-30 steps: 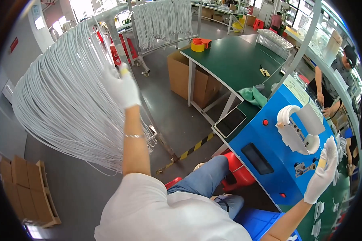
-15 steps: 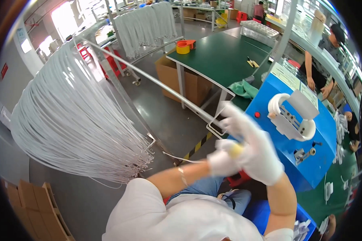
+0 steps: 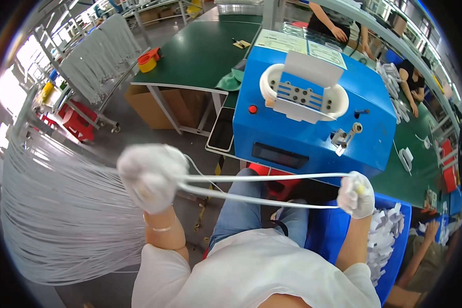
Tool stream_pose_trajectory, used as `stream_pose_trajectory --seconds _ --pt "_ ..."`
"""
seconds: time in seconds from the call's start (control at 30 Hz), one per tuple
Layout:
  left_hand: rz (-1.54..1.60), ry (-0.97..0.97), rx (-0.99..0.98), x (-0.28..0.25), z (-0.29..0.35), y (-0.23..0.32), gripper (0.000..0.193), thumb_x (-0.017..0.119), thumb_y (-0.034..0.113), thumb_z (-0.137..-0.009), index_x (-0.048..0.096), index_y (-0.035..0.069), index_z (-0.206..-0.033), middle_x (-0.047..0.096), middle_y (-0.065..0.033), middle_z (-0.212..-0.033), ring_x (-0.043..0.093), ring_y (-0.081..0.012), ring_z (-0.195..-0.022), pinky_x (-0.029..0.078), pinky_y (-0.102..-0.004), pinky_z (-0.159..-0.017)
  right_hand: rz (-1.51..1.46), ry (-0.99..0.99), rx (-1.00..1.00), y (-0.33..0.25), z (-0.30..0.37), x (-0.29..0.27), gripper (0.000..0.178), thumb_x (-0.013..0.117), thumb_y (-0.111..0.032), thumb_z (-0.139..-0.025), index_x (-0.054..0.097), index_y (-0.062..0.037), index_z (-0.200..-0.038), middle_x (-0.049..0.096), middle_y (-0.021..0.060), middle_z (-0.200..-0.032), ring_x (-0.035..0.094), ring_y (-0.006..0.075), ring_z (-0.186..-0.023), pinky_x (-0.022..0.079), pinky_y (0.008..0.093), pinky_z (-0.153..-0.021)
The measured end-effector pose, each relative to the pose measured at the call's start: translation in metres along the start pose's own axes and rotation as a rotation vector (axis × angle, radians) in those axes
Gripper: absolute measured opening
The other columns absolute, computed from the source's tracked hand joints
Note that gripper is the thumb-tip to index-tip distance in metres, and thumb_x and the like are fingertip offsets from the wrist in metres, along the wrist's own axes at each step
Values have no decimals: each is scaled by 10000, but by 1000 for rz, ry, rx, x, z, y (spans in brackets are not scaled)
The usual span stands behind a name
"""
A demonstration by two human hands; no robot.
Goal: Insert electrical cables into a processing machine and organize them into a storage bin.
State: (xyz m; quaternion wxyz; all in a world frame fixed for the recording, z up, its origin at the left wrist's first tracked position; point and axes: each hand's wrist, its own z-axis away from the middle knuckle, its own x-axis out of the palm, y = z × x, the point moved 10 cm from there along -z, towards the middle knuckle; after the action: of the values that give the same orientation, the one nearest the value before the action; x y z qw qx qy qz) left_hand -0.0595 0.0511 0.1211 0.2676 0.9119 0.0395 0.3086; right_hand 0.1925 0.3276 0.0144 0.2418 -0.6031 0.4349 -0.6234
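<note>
You have a white cable [image 3: 262,189] drawn taut across your lap, doubled into two strands that run from one gloved hand to the other. Your left hand [image 3: 150,175] is clenched around the bend of it, the fist closed tight, with the strands leaving it toward your right. Your right hand [image 3: 356,194] pinches the far ends between the fingertips, just above the blue bin [image 3: 339,241] of white parts at your right knee. By my reading you are at the straightening step: the length is pulled out and evened, not yet fed to anything. The next move calls for keeping both strands level and under tension while you bring the ends forward, since slack would let them cross.

Beyond your hands stands the blue machine [image 3: 313,113], at the near edge of the green table [image 3: 200,51], with its white cradle [image 3: 304,95] facing you; the cable lies below and in front of it, not touching. To your left hangs the large bundle of white cables [image 3: 61,215] on its rack.
</note>
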Motion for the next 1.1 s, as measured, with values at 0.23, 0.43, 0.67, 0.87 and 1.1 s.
stream_pose_trajectory --seconds 0.23,0.43,0.67,0.87,1.1 --pt "166 95 -127 -22 19 -17 319 463 283 -975 477 84 -726 420 22 -520 329 -52 -398 275 -215 -345 -416 527 -247 7 144 -138 669 305 -516 -972 355 20 -1369 324 10 -425 214 84 -301 241 226 -321" --pt "-281 121 -282 12 30 -87 324 514 356 -948 495 72 -794 505 -19 -609 429 -71 -444 333 -197 -380 1613 1150 -430 -96 142 -42 390 418 -260 -991 580 42 -1177 589 152 -1194 551 223 -1118 414 306 -959" --pt "13 -108 -910 103 43 -194 201 657 216 -873 559 41 -860 620 -70 -751 596 -128 -608 487 -242 -545 1363 246 -197 -27 4 78 138 641 -110 -820 658 -38 -937 629 63 -744 583 189 -642 466 272 -613" --pt "-373 248 -560 6 -18 -139 275 646 312 -880 560 54 -837 500 24 -617 379 -17 -448 282 -143 -390 1351 599 -343 -79 35 33 44 604 -27 -840 622 8 -821 572 51 -738 489 94 -644 385 222 -588" --pt "-582 156 -489 11 -57 -125 159 628 156 -890 593 5 -923 616 -47 -703 437 -9 -475 318 -139 -411 1368 765 -429 -105 31 32 7 616 14 -828 615 19 -832 545 25 -758 476 78 -689 368 196 -608"
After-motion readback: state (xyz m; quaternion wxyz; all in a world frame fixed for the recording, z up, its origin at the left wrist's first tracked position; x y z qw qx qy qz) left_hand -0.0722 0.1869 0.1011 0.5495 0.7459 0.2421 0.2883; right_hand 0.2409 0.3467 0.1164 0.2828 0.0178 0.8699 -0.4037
